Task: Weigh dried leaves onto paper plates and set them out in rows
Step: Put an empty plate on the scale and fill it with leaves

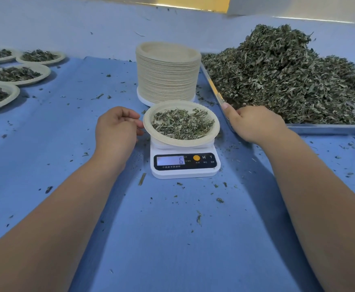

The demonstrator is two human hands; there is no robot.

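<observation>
One paper plate, seated on the platform of a white digital scale at the middle of the blue cloth; carries a loose portion of dried leaves; display reads 6

One stack of empty paper plates, tall, just behind the scale

One metal tray, right of the scale, bearing a high heap of dried leaves

Five filled plates, far left, set close together, some cut by the picture's edge

Many leaf crumbs, strewn over the cloth

Left hand: fingers curled, tips at the weighed plate's left rim; pinching or merely touching, cannot tell

Right hand: at the tray's near left corner, thumb stretched along the rim, fingers hidden at the foot of the heap; whether they grasp leaves, cannot tell
</observation>
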